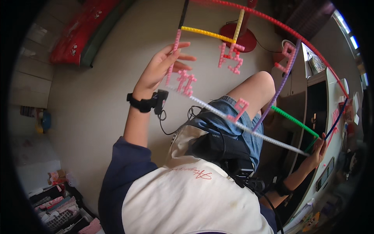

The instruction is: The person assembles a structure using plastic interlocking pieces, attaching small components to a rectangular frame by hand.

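A large frame of threaded beads [274,141] is raised in front of me, its straight sides in red, white, pink, black and dark blue. Yellow, purple and green bead rods run across inside it. Small pink bead figures [233,58] are attached along the rods and edges. My left hand [161,64] has the pink side between thumb and fingers, with the fingers fairly straight behind it. At the lower right corner, my right hand [318,151] grips the frame where the white, green and dark blue rods come near each other; its fingers are partly hidden.
A desk [311,183] runs along the right, with a phone [325,173] and loose beadwork on it. Beyond the frame stands a red round base [243,37]. A red cover [78,31] hangs at upper left. Lower left is a basket of folded cloth [58,212]. Cables trail by my legs.
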`<action>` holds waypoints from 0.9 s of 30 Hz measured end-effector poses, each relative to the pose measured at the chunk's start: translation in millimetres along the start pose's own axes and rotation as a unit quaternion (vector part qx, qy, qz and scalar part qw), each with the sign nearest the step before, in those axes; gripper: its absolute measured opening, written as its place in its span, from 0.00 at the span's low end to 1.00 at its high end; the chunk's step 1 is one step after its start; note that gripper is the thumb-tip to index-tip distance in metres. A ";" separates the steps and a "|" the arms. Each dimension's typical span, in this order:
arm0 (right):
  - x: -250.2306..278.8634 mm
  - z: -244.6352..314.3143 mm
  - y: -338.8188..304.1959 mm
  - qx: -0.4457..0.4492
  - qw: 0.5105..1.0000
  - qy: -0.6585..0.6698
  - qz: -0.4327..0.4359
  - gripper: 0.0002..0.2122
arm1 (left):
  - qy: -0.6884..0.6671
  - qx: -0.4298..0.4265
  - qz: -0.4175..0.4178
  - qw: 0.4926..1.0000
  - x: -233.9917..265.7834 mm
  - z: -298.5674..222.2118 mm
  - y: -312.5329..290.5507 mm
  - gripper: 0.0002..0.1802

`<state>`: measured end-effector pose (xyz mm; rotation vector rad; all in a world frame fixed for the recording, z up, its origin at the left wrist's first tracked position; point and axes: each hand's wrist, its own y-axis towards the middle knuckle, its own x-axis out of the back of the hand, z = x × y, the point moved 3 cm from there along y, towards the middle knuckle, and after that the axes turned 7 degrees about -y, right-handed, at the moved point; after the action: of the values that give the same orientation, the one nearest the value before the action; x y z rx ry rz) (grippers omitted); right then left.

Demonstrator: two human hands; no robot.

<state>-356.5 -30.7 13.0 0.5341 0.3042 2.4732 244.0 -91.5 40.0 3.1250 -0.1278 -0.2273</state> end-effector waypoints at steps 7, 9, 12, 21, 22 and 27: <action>-35.3 -54.6 16.1 -0.023 0.995 0.097 -0.008 0.15 | -0.054 -0.112 -0.123 0.985 -3.2 31.4 44.6 0.18; -30.9 -66.7 11.2 -0.044 0.992 0.118 -0.021 0.14 | -0.077 -0.116 -0.128 0.982 -7.3 36.9 48.4 0.18; -21.9 -76.8 -4.3 -0.072 0.989 0.118 -0.044 0.13 | -0.114 -0.119 -0.126 0.978 -17.2 52.0 55.9 0.16; -18.7 -106.4 -18.5 -0.122 0.980 0.146 -0.059 0.13 | -0.025 -0.080 -0.063 0.995 -20.5 35.7 57.3 0.15; -21.3 -103.3 -18.4 -0.120 0.980 0.142 -0.074 0.13 | -0.009 -0.070 -0.050 0.996 -19.2 32.5 57.8 0.15; -28.6 -74.8 -26.4 -0.115 0.981 0.102 -0.116 0.13 | 0.046 -0.040 -0.028 0.998 -20.3 20.7 54.4 0.16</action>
<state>-354.8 -33.4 -71.3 0.1376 0.1466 2.2962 216.6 -144.1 23.1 3.0547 -0.0299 -0.0868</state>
